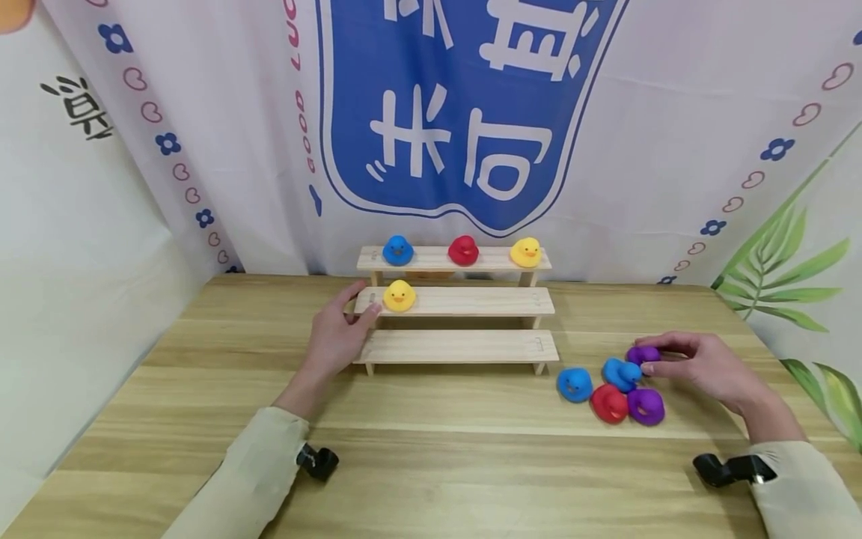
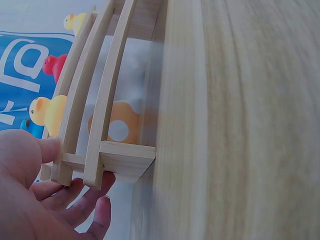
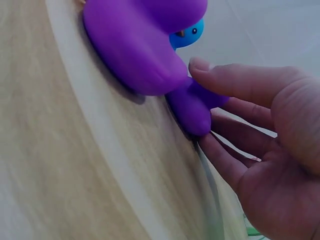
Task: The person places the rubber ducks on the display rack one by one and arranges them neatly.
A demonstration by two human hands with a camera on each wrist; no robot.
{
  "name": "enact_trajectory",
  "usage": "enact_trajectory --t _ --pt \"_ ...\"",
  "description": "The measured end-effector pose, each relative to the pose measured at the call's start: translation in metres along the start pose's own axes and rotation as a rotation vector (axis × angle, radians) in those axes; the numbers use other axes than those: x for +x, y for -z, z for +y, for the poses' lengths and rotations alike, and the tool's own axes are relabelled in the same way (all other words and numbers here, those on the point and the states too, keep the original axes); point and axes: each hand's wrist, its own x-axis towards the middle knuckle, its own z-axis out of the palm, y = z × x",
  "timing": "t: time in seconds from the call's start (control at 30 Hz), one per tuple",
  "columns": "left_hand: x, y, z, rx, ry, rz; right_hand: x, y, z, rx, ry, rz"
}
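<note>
A three-tier wooden shelf (image 1: pixel 465 344) stands at the back of the table, and my left hand (image 1: pixel 337 333) grips its left end, thumb on the middle tier beside a yellow rubber duck (image 1: pixel 399 297). On the top tier sit a blue duck (image 1: pixel 398 251), a red duck (image 1: pixel 464 251) and a yellow duck (image 1: pixel 526 253). To the right, my right hand (image 1: pixel 707 370) pinches the farther purple duck (image 3: pixel 192 110) between thumb and fingers, at the table surface. Close by lie a blue duck (image 1: pixel 621 374), another blue duck (image 1: pixel 575 384), a red duck (image 1: pixel 609 404) and a nearer purple duck (image 1: pixel 646 407).
The wood-grain table (image 1: pixel 431 464) extends in front of the shelf. Behind it hangs a white curtain (image 1: pixel 646 165) with a blue printed panel. Each sleeve carries a black wrist camera, the left one (image 1: pixel 319 462) and the right one (image 1: pixel 730 469).
</note>
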Motion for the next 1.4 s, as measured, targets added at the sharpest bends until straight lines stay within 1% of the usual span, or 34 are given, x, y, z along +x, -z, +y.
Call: enact_trajectory --t 0.13,0.27,0.37,0.6,0.73,0.87,0.97,1.17,1.4 --pt "0.000 0.000 0.000 -0.002 -0.004 -0.004 0.000 0.000 -0.003 -0.023 -0.013 0.021" --pt "-0.001 0.000 0.001 -0.007 -0.001 -0.007 -0.001 -0.001 -0.008 -0.035 -0.006 0.064" --pt "0.000 0.000 0.001 -0.011 0.001 -0.006 0.000 -0.001 -0.014 -0.024 -0.004 0.088" --pt "0.000 0.000 0.001 -0.006 -0.008 -0.002 0.000 -0.006 -0.029 0.008 -0.003 0.114" --pt "0.000 -0.001 0.001 -0.006 -0.009 0.001 0.000 -0.010 -0.036 0.071 0.045 0.135" --pt "0.000 0.000 0.000 -0.009 -0.005 0.002 0.002 -0.015 -0.042 0.135 0.113 0.151" --pt "0.000 0.000 0.000 -0.006 0.001 0.005 0.003 -0.018 -0.047 0.163 0.137 0.155" --pt "0.001 0.000 -0.001 0.000 0.008 0.005 0.003 -0.022 -0.054 0.194 0.155 0.154" --pt "0.001 -0.001 -0.002 -0.006 0.003 0.005 0.003 -0.028 -0.063 0.197 0.169 0.158"
